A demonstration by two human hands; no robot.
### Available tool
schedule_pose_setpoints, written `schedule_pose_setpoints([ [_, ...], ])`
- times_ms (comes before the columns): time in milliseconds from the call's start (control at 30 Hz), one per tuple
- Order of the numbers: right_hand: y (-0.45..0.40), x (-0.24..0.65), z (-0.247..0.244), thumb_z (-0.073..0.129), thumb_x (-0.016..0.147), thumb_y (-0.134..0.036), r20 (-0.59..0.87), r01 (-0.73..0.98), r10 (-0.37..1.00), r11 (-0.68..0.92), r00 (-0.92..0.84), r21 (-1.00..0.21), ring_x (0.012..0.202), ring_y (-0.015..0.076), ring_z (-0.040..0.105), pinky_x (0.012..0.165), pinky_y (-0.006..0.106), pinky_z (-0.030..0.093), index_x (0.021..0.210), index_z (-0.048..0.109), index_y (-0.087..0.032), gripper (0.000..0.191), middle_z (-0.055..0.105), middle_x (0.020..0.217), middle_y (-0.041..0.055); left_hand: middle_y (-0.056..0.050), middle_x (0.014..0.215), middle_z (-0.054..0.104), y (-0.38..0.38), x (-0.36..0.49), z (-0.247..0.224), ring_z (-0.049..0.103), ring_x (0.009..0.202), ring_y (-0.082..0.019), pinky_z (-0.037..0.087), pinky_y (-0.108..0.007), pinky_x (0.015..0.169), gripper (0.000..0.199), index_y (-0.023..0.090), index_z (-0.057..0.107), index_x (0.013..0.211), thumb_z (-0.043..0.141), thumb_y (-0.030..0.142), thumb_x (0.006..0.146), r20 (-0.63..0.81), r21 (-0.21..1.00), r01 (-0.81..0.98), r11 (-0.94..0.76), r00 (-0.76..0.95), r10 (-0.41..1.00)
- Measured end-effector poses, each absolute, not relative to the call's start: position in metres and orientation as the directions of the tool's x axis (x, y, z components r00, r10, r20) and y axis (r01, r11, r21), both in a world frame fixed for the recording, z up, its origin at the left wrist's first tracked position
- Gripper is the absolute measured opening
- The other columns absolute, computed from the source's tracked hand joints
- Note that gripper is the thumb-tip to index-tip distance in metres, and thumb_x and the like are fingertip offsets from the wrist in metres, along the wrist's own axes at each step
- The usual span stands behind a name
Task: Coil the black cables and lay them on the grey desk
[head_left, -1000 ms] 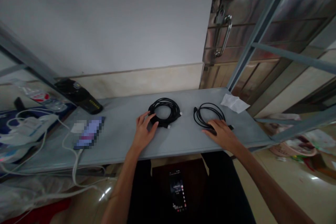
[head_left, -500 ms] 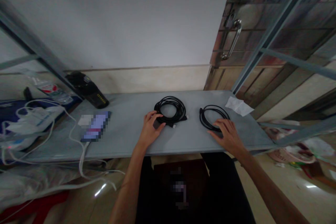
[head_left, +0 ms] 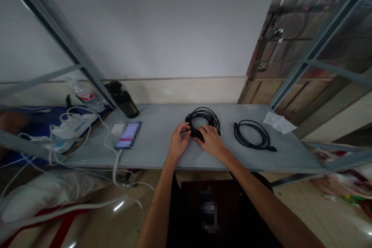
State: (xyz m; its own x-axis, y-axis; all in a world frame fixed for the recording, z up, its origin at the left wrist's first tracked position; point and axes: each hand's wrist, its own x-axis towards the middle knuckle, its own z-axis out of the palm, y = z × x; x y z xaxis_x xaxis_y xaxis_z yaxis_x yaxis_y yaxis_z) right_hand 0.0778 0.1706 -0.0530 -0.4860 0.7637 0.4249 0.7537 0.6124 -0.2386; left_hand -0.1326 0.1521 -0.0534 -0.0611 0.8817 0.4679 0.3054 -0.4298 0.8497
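A thick coil of black cable lies on the grey table, in front of me. My left hand is at its left edge, thumb and fingers curled round the near-left part of the loop. Across the near-right part lies my right hand, fingers bent over the cable and its plug ends, which it largely hides. Further right, a thinner black cable coil rests untouched, with one plug pointing right.
Left of the coils are a phone with a white cable, a black bottle, a clear plastic bottle and a white power strip. White tissue lies at the right. Metal posts rise at both ends.
My right hand has left the thinner coil and moved left onto the thick coil. My left hand remains at the thick coil's left side. The view has shifted left.
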Motion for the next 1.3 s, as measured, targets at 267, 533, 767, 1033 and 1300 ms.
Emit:
schedule_pose_setpoints([
  [267, 0.173, 0.083, -0.068, 0.047, 0.121, -0.039, 0.453, 0.805, 0.786, 0.554, -0.421, -0.212, 0.116, 0.0352, 0.064, 0.104, 0.049, 0.053, 0.125, 0.066, -0.017, 0.029, 0.072, 0.125, 0.0180, -0.012, 0.116, 0.079, 0.160, -0.140, -0.059, 0.076, 0.100, -0.025, 0.060, -0.041, 0.096, 0.037, 0.021, 0.072, 0.127, 0.074, 0.051, 0.104, 0.394, 0.903, 0.261, -0.342, -0.184, 0.900],
  [533, 0.180, 0.077, -0.071, 0.047, 0.121, -0.036, 0.480, 0.797, 0.816, 0.507, -0.322, -0.329, 0.119, 0.0338, 0.070, 0.106, 0.048, 0.055, 0.128, 0.065, -0.018, 0.027, 0.074, 0.125, 0.0173, -0.008, 0.097, 0.082, 0.163, -0.142, -0.060, 0.078, 0.090, -0.026, 0.061, -0.040, 0.090, 0.038, 0.020, 0.076, 0.115, 0.072, 0.056, 0.101, 0.366, 0.916, 0.251, -0.314, -0.196, 0.910],
  [767, 0.182, 0.072, -0.072, 0.051, 0.118, -0.027, 0.539, 0.767, 0.804, 0.506, -0.254, -0.394, 0.112, 0.0345, 0.075, 0.102, 0.047, 0.056, 0.127, 0.067, -0.017, 0.021, 0.077, 0.120, 0.0173, -0.009, 0.091, 0.081, 0.162, -0.146, -0.050, 0.077, 0.083, -0.027, 0.061, -0.040, 0.080, 0.041, 0.019, 0.076, 0.108, 0.069, 0.059, 0.101, 0.367, 0.905, 0.301, -0.300, -0.200, 0.908],
  [1033, 0.186, 0.070, -0.071, 0.047, 0.119, -0.027, 0.575, 0.684, 0.801, 0.515, -0.169, -0.516, 0.103, 0.0300, 0.077, 0.095, 0.042, 0.058, 0.121, 0.070, -0.020, 0.024, 0.081, 0.116, 0.0136, -0.009, 0.085, 0.079, 0.166, -0.145, -0.045, 0.075, 0.077, -0.027, 0.062, -0.040, 0.076, 0.054, 0.019, 0.076, 0.104, 0.068, 0.072, 0.098, 0.336, 0.894, 0.378, -0.241, -0.209, 0.918],
  [1300, 0.186, 0.072, -0.073, 0.040, 0.121, -0.046, 0.594, 0.613, 0.800, 0.515, -0.090, -0.600, 0.103, 0.0307, 0.078, 0.097, 0.045, 0.062, 0.120, 0.071, -0.022, 0.039, 0.081, 0.115, 0.0147, -0.008, 0.084, 0.078, 0.162, -0.142, -0.039, 0.075, 0.077, -0.027, 0.061, -0.039, 0.075, 0.051, 0.020, 0.076, 0.102, 0.066, 0.070, 0.100, 0.338, 0.886, 0.399, -0.237, -0.205, 0.919],
])
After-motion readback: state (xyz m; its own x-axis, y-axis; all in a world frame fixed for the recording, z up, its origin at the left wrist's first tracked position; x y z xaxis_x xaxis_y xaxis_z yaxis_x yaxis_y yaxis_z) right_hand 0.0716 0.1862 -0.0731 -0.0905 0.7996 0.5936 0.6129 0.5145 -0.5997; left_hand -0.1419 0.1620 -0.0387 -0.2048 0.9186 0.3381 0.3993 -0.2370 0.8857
